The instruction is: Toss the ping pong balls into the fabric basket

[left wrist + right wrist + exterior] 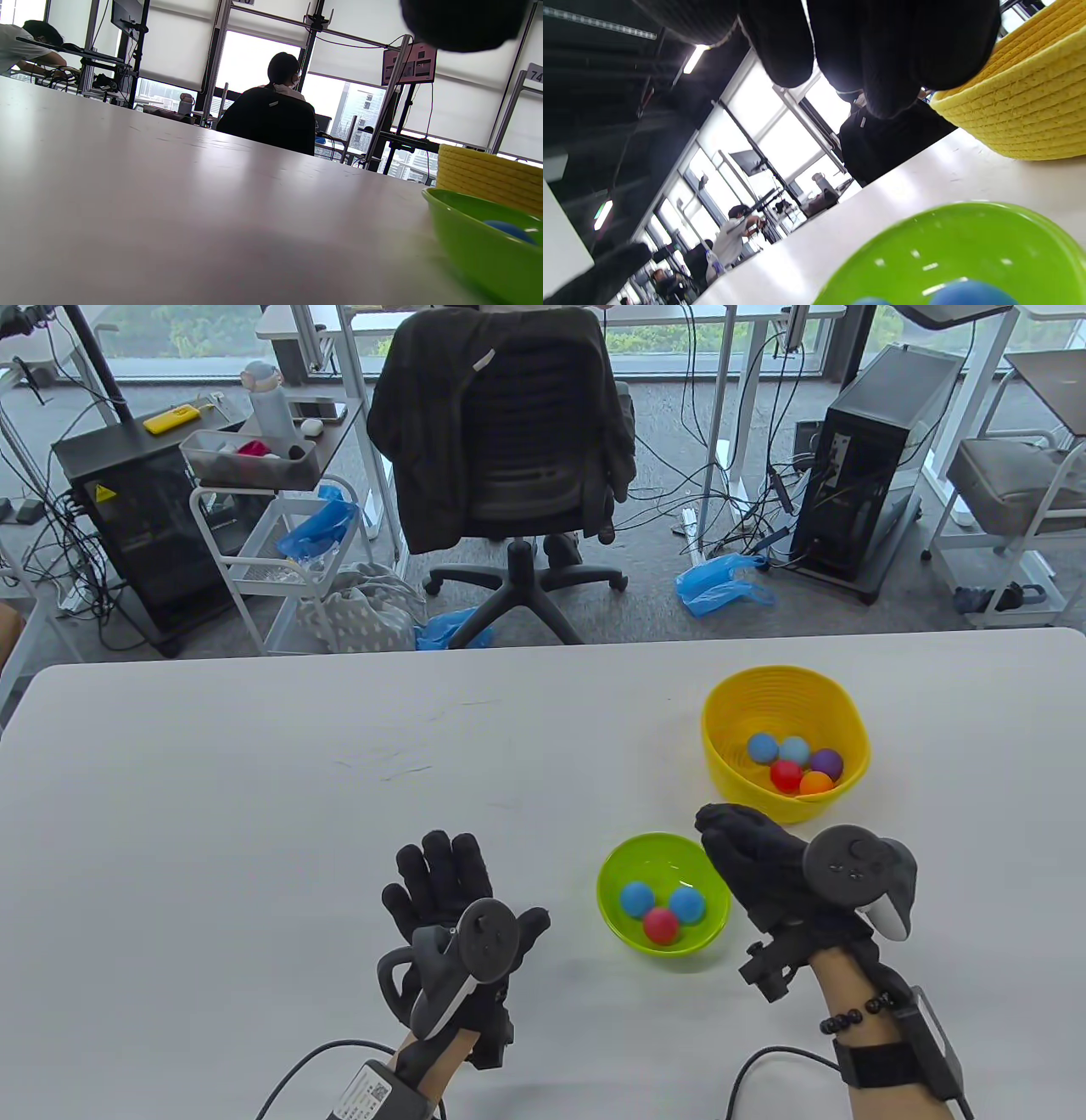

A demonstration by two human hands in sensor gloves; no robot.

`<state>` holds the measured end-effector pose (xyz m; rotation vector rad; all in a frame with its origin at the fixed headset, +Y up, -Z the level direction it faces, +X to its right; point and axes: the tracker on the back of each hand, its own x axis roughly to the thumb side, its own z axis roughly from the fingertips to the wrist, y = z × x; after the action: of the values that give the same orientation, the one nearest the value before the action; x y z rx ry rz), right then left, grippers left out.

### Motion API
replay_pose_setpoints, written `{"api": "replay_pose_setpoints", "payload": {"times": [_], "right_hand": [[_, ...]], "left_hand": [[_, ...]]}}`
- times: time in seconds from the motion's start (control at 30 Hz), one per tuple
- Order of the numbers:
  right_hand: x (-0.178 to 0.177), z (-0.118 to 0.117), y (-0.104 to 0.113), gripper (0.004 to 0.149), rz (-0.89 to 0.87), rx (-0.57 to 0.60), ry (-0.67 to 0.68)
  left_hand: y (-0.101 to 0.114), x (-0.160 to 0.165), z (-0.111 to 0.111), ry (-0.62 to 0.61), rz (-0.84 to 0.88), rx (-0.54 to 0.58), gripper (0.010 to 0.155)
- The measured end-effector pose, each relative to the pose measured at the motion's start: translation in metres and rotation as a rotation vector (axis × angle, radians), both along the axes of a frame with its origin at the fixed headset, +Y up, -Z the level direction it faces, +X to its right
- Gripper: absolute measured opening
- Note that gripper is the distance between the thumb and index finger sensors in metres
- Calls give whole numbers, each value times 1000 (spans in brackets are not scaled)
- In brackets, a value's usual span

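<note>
From the table view, the yellow woven fabric basket (pixel 785 742) sat on the white bench (pixel 254 814) with five ping pong balls inside: two blue, one red, one purple, one orange. Just in front of it stood a small shiny green plastic bowl (pixel 663 891) with two blue balls (pixel 637 898) and one red ball (pixel 660 926). The right hand (pixel 755 853) hung between the bowl and the basket with its fingers curled. I could not tell if it had a ball in it. The left hand (pixel 458 891) lay flat on the bench, well apart from the bowl, fingers spread and holding nothing. In the left wrist view, the bench stretched far away, and the green bowl and the yellow basket showed at the right edge, with a bit of blue ball in the bowl. In the right wrist view, the dark gloved fingers (pixel 882 51) hung down bunched together above the green bowl, with the basket just behind. No ball showed between them. It looked like the picking-and-tossing step was going on. The next move probably needed a reach into the bowl for a ball, then a soft toss over the basket's rim.
</note>
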<state>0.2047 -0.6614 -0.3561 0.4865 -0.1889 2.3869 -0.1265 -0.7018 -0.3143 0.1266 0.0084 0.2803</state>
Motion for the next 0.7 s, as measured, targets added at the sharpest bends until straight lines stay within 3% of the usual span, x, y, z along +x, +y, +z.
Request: {"api": "replay_pose_setpoints", "payload": {"times": [0.33, 0.7], "right_hand": [[-56, 6, -20, 55, 356, -181, 151], [-78, -2, -53, 54, 496, -286, 195]], "left_hand": [[0, 1, 0, -4, -4, 5, 108], [1, 1, 0, 4, -32, 16, 108]]}}
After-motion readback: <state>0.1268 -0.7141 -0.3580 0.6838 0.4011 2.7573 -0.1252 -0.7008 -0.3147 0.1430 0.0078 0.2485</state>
